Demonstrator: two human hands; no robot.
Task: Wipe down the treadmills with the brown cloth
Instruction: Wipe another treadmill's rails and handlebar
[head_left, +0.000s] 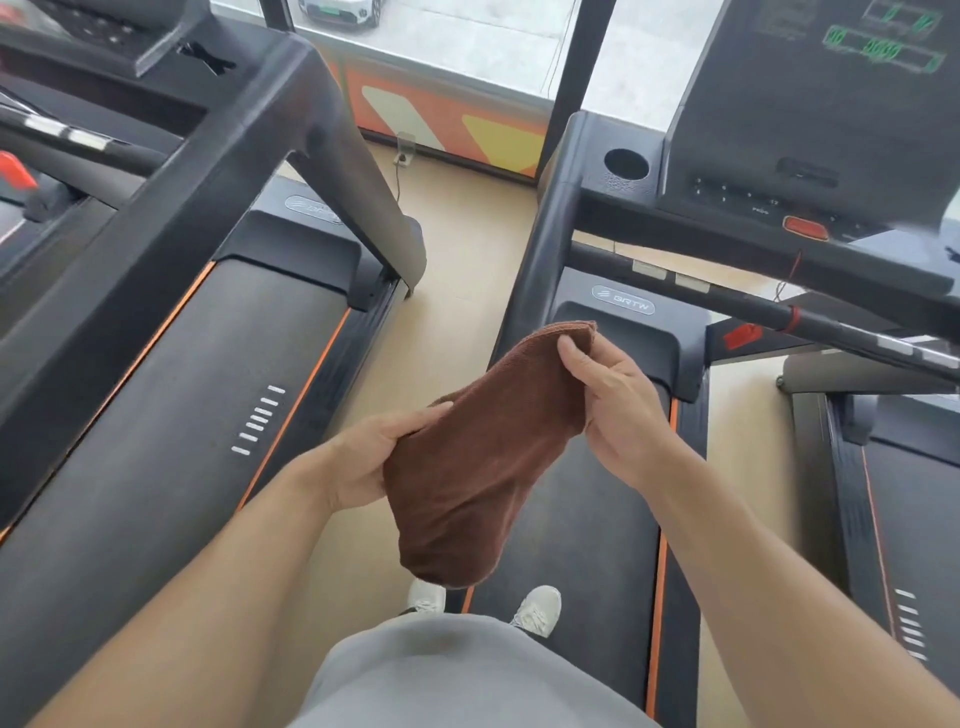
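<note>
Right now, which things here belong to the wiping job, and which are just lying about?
Job: brown cloth, gripped by left hand and right hand; left treadmill; middle treadmill; right treadmill.
Lying about: wall socket; car outside.

We saw a brown cloth (483, 457), black treadmill belts (566, 525) edged in orange, white shoes (537, 610), and a beige floor (457, 249).

badge "BRTW" | right treadmill (571, 519) motor cover (623, 332)

Three treadmills (576, 499), one cloth (483, 467), two hands (363, 462), two shoes (537, 610), one car (340, 11).
</note>
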